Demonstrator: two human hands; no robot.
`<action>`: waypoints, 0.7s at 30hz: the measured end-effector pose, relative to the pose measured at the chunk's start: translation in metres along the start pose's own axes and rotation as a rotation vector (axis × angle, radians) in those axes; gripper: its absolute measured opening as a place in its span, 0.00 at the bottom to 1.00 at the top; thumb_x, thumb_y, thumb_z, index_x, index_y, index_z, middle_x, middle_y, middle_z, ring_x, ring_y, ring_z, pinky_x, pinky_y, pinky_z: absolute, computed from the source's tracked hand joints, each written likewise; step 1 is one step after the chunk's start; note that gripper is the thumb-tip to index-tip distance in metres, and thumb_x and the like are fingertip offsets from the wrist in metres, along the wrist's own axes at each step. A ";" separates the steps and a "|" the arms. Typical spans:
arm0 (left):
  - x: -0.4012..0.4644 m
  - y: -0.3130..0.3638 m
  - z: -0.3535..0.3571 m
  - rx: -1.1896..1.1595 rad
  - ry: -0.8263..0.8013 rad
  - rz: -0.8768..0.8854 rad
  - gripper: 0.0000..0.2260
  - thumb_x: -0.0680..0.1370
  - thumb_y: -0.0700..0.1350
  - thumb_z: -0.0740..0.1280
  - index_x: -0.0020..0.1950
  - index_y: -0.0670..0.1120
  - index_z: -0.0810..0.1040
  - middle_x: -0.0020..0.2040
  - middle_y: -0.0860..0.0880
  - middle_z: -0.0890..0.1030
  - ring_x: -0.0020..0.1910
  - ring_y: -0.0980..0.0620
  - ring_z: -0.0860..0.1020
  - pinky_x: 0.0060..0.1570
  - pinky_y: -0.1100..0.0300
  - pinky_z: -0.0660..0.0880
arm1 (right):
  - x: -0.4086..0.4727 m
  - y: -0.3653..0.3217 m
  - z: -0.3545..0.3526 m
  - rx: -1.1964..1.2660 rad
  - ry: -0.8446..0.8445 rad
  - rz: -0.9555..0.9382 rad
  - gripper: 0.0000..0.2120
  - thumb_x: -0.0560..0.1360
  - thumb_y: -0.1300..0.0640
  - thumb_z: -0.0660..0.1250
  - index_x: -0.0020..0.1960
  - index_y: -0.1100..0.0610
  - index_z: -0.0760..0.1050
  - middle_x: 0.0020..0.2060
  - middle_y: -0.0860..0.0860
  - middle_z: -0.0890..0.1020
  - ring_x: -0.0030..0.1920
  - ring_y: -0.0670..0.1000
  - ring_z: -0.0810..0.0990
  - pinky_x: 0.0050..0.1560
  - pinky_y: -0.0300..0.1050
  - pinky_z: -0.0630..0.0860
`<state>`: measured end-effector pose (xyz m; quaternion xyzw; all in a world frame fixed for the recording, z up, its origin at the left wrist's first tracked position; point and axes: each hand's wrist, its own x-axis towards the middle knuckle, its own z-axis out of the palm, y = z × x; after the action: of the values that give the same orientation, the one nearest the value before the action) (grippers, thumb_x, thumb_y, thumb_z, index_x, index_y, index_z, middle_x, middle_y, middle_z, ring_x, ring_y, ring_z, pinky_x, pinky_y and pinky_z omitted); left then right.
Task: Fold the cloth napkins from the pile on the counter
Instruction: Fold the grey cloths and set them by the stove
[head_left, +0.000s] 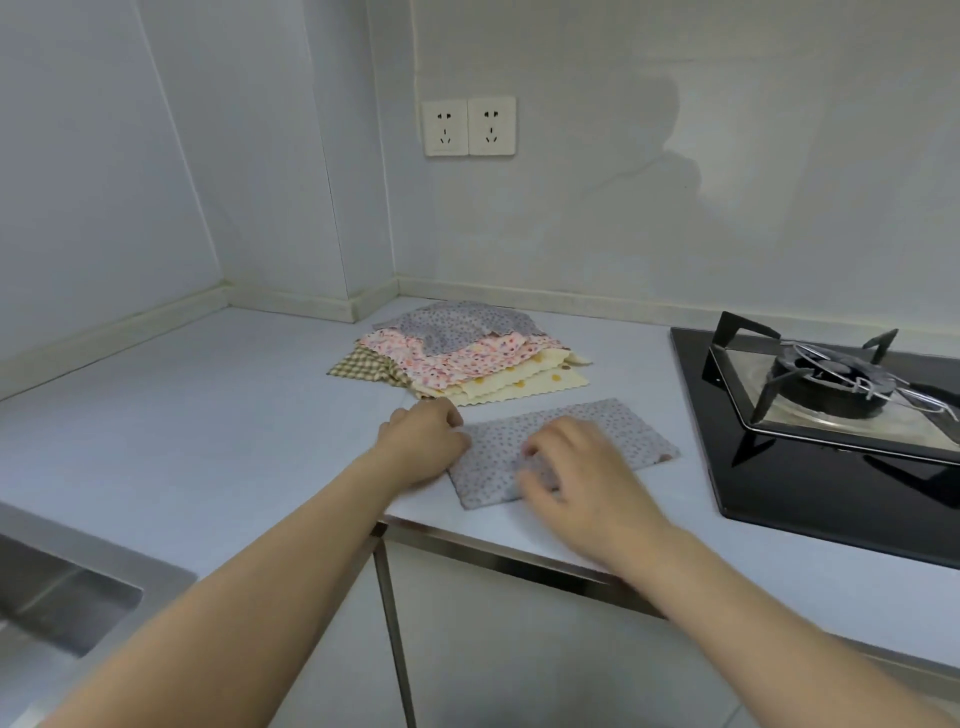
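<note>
A grey dotted napkin (618, 434), folded into a long rectangle, lies on the counter near its front edge. My left hand (423, 439) sits at the napkin's left end with curled fingers pinching that edge. My right hand (576, 467) lies over the napkin's middle, fingers bent and pinching the cloth near its front edge. Behind them sits the pile of napkins (460, 356): a grey dotted one on top, then a pink flowered one, a yellow one with scalloped edges and a brown checked one at the left.
A black gas hob (831, 441) with a metal pan support stands right of the napkin. A steel sink (62, 597) is at the lower left. Two wall sockets (470, 126) hang above the pile. The pale counter (208, 415) runs into the corner.
</note>
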<state>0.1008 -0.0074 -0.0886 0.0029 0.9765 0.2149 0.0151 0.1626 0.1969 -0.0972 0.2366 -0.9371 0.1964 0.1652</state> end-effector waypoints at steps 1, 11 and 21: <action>0.002 0.001 -0.006 -0.092 -0.049 -0.018 0.07 0.77 0.51 0.66 0.52 0.51 0.76 0.55 0.49 0.78 0.57 0.46 0.74 0.54 0.54 0.71 | -0.005 -0.018 0.004 0.016 -0.071 -0.044 0.17 0.77 0.43 0.60 0.58 0.53 0.75 0.54 0.48 0.76 0.55 0.50 0.70 0.58 0.46 0.68; -0.010 0.004 -0.021 -0.234 -0.130 -0.009 0.09 0.75 0.39 0.66 0.55 0.45 0.74 0.45 0.49 0.75 0.40 0.53 0.72 0.40 0.58 0.69 | -0.032 -0.041 0.033 -0.197 0.008 -0.146 0.19 0.71 0.38 0.66 0.55 0.49 0.75 0.48 0.47 0.73 0.50 0.52 0.72 0.52 0.47 0.71; -0.041 -0.023 -0.034 -0.106 -0.025 0.029 0.14 0.78 0.36 0.55 0.57 0.50 0.74 0.55 0.48 0.76 0.51 0.50 0.74 0.47 0.60 0.70 | -0.049 -0.031 0.017 -0.072 0.102 -0.175 0.07 0.75 0.48 0.62 0.42 0.50 0.72 0.40 0.45 0.72 0.42 0.49 0.72 0.44 0.44 0.71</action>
<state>0.1410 -0.0433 -0.0664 0.0192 0.9634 0.2664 0.0245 0.2158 0.1827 -0.1229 0.3011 -0.9097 0.1594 0.2375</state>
